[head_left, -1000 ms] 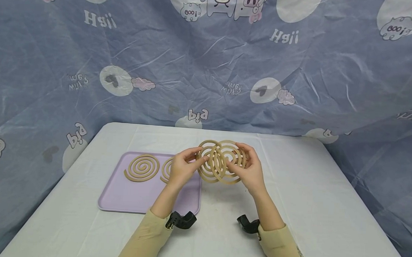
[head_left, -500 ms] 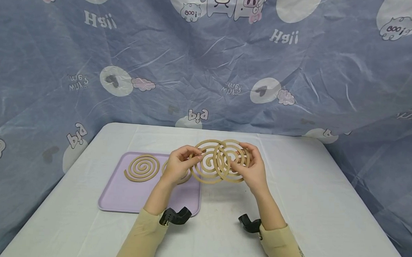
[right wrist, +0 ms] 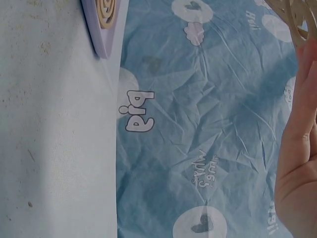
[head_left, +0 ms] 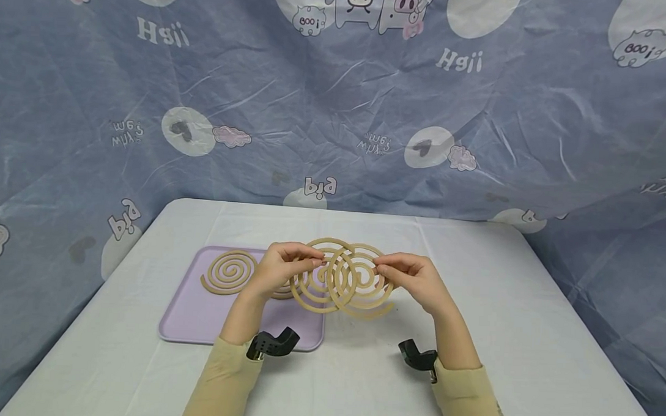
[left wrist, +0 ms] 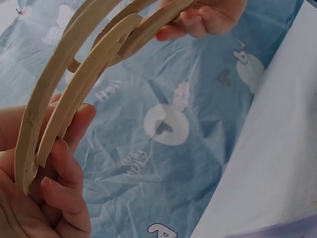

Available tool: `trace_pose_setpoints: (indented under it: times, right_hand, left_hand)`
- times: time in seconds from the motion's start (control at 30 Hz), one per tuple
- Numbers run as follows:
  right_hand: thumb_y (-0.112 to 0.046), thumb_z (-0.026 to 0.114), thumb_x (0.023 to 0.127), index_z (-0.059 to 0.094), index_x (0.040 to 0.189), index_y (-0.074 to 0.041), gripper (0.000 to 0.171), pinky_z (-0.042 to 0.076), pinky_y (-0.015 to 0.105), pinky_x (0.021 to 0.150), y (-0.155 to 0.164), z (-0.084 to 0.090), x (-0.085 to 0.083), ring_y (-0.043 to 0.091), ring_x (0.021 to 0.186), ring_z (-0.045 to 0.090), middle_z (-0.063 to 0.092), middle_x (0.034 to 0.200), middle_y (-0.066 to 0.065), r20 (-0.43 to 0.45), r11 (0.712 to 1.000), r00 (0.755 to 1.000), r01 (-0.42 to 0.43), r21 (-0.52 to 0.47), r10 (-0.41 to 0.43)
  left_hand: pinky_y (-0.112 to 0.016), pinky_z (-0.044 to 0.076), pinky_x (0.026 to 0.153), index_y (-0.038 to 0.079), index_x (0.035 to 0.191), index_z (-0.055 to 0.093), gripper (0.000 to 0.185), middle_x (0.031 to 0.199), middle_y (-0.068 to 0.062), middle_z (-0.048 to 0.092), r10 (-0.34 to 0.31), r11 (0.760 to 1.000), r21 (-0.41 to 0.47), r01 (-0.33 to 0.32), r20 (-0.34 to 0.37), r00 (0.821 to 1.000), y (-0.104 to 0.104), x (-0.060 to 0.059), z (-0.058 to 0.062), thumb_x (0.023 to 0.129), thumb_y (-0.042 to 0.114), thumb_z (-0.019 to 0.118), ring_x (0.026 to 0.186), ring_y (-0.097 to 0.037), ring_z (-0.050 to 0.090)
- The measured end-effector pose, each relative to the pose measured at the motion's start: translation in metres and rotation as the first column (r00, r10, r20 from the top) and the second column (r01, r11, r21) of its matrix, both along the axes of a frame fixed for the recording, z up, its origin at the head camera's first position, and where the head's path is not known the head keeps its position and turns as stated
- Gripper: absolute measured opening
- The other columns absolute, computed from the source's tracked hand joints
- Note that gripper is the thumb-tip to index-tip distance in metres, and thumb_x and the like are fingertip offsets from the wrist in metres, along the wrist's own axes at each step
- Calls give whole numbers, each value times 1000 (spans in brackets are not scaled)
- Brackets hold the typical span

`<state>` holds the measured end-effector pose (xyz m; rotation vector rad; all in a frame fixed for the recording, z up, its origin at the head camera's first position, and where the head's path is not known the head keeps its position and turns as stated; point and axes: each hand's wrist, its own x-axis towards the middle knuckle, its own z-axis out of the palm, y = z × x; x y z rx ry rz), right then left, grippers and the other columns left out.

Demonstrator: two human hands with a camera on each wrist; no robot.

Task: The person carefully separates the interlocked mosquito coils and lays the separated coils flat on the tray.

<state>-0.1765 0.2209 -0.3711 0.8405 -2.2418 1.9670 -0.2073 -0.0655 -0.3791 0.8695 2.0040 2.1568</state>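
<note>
Above the right-hand edge of the lilac tray (head_left: 213, 320), two tan spiral coils are held up in the air, partly overlapping; whether their turns are threaded through each other cannot be determined. The left hand (head_left: 280, 267), over the tray's right half, has thumb and fingers closed in a pinch on the turns of the left coil (head_left: 323, 274). The right hand (head_left: 419, 277), beyond the tray's right edge, similarly pinches the right coil (head_left: 359, 277) between thumb and fingertips, with almost no gap between them. Inside the tray, one flat coil (head_left: 232, 270) lies to the left; a second coil (head_left: 287, 292) lies to the right, largely hidden behind the left hand. Beneath the tray is a white table (head_left: 498, 361); behind it hangs a blue printed cloth (head_left: 326, 97).
</note>
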Motion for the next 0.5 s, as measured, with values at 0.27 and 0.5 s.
trace_pose_setpoints:
  times: [0.27, 0.5]
  right_hand:
    - [2, 61, 88, 61, 107, 16, 23, 53, 27, 59, -1, 1, 1, 13, 70, 64, 71, 90, -1, -2, 998, 998, 58, -14, -58]
    - [0, 63, 88, 62, 105, 15, 24, 54, 26, 59, -5, 1, 1, 12, 67, 63, 71, 87, -2, 36, 986, 987, 160, -44, -159]
  left_hand:
    - [-21, 50, 67, -12, 100, 67, 20, 86, 2, 71, 59, 998, 2, -59, 15, 998, 5, 2, 1, 84, 0, 66, 81, -12, 61]
    - [-21, 50, 71, -10, 101, 68, 21, 92, -7, 71, 120, 993, 11, -120, 20, 993, 11, 2, 0, 84, 2, 69, 85, -12, 63]
